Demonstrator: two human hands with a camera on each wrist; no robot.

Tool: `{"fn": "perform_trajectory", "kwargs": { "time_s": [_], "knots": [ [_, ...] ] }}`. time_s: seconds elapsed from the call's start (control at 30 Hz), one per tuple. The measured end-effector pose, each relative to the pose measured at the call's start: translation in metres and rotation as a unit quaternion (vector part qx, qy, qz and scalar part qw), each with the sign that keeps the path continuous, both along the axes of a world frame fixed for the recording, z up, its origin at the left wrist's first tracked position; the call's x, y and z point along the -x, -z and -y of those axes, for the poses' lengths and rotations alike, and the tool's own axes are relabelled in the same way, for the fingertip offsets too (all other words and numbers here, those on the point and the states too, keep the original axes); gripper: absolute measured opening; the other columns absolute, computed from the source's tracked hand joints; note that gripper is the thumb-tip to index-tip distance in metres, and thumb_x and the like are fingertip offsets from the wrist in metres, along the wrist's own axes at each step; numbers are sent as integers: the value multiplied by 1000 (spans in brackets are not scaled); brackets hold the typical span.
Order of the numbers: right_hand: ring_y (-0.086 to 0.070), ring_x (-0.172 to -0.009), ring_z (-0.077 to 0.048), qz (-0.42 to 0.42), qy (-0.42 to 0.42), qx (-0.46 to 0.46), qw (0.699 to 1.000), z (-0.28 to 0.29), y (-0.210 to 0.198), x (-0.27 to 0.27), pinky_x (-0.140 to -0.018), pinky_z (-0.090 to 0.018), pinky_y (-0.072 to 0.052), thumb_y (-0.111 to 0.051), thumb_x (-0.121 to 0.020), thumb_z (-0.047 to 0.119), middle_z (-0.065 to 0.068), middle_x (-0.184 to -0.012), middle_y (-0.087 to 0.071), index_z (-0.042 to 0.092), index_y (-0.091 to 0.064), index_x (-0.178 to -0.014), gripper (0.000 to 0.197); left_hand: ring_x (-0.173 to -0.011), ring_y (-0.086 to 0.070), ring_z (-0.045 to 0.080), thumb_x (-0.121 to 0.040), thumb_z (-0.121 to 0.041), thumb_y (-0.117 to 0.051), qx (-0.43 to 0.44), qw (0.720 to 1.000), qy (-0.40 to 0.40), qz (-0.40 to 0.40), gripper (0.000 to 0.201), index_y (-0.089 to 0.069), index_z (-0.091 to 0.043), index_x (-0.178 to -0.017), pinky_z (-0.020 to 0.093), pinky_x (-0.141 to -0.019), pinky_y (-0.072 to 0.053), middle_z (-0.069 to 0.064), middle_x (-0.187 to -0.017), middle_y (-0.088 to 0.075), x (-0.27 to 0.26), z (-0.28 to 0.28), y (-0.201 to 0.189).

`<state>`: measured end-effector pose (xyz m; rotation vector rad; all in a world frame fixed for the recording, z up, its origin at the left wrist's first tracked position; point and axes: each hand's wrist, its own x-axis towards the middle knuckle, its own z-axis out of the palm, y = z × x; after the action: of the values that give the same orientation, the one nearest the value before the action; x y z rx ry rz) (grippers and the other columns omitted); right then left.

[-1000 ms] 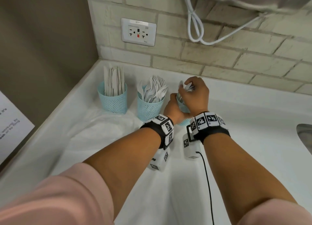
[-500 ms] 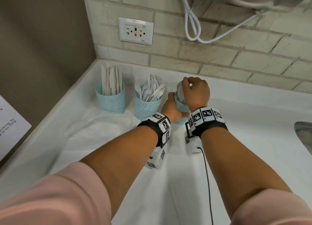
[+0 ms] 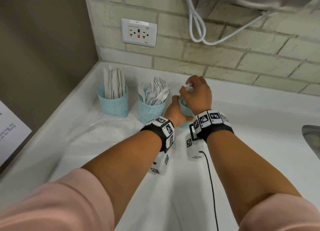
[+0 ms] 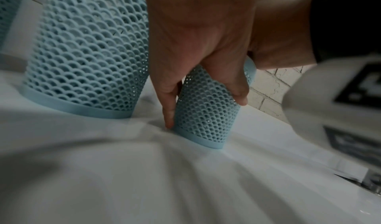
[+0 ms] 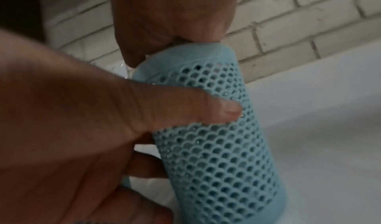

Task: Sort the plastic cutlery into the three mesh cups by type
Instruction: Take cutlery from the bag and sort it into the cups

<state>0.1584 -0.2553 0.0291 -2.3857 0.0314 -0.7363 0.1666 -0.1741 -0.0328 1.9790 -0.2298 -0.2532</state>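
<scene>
**Last cup being loaded while your other hand braces it**

While your left hand (image 3: 174, 112) wraps the right-most mesh cup (image 4: 206, 112), thumb on one side and fingers (image 4: 169, 103) curled round the other down to its base, your right hand (image 3: 197, 93) sits directly over the rim with its fingers bunched and curled round a clutch of pale plastic cutlery (image 3: 187, 88). Which type it is cannot be told, as your hand hides most of it. The bracing grip makes sense: a light, narrow cup standing on a wrinkled white sheet (image 3: 103, 135) would likely tip or slide as pieces are pushed down into it, so one hand steadies it while the other feeds from above.

Two more cups stand just beside it in a row toward the corner: the left cup (image 3: 113, 103) holds flat, straight pieces standing upright, probably knives, and the middle cup (image 3: 150, 109) is packed with forks fanning outward. No loose cutlery shows on the sheet, so the sort looks close to finished.

All of this rests on a white surface (image 3: 251, 126) that meets a pale brick wall. A wall outlet (image 3: 139, 32) sits above the cups, a white cord (image 3: 199, 27) loops down to its right, and the edge of a metal sink (image 3: 311, 138) shows at the far right.
</scene>
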Motion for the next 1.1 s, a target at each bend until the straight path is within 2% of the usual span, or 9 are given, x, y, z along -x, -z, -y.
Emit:
{"fn": "perform_trajectory", "kwargs": {
  "time_s": [0.13,0.3,0.43,0.5,0.6,0.7,0.83,0.93,1.1],
  "knots": [
    [-51,-70,-21,114,41,-77,990,5,-10,2,-59,-27,-38,-58,-77,19,-7,-87,-57,8,-60,-91,19,-113,-54,22,-70,-20,-80,-7,1000,2,12,83,-25,-9,-130,27,-90,-43,6,-124,-53,2,-2,0],
    [-57,-89,-27,77,18,-47,996,11,-7,-5,-70,-31,-43,-44,-80,21,-9,-88,-65,7,-67,-91,29,-113,-54,20,-63,-24,-85,1,1000,4,15,93,-24,-10,-132,29,-93,-44,5,-125,-53,3,-3,0],
    [-55,-96,-24,-23,20,-26,999,13,2,-11,-75,-27,-37,-33,-85,60,-7,-93,-64,15,-61,-68,55,-115,-53,22,-64,-21,-84,10,1000,5,11,91,-24,-10,-132,33,-98,-44,5,-127,-52,4,-3,0],
    [-54,-89,-19,-45,5,-18,999,13,2,-12,-74,-27,-38,-37,-84,66,-3,-91,-60,22,-58,-65,53,-116,-53,22,-65,-21,-84,11,1000,5,14,91,-24,-10,-132,33,-98,-44,5,-126,-52,4,-3,-1],
    [-60,-94,-20,-38,2,56,998,12,3,-11,-75,-25,-42,-59,-82,53,-3,-106,-64,15,-70,-97,42,-115,-53,22,-65,-22,-84,9,1000,8,12,91,-24,-11,-132,33,-95,-45,5,-127,-52,4,-4,-1],
    [-61,-100,-21,-66,46,8,997,18,-3,-13,-81,-26,-44,-64,-80,50,-6,-116,-62,17,-63,-117,49,-116,-53,23,-65,-20,-84,21,1000,5,14,90,-25,-10,-132,33,-97,-45,7,-127,-53,4,-4,0],
    [-64,-77,-20,-73,-29,-18,997,12,-4,-11,-70,-31,-51,-67,-81,39,-5,-82,-68,12,-68,-83,27,-115,-53,22,-62,-21,-85,19,1000,5,11,92,-24,-12,-131,37,-98,-46,6,-126,-52,2,-3,2],
    [-60,-73,-25,-6,49,-29,998,8,1,-11,-65,-32,-46,-64,-81,28,-10,-80,-64,5,-63,-76,23,-115,-54,23,-63,-20,-85,25,1000,10,11,93,-24,-11,-132,37,-98,-46,6,-126,-53,2,-3,3],
    [-50,-66,-19,114,64,-53,990,6,-1,-9,-58,-30,-41,-59,-78,18,-8,-78,-58,6,-58,-73,13,-112,-55,20,-64,-22,-84,23,1000,11,12,91,-24,-12,-131,32,-94,-47,4,-124,-53,3,-4,2]
  ]
}}
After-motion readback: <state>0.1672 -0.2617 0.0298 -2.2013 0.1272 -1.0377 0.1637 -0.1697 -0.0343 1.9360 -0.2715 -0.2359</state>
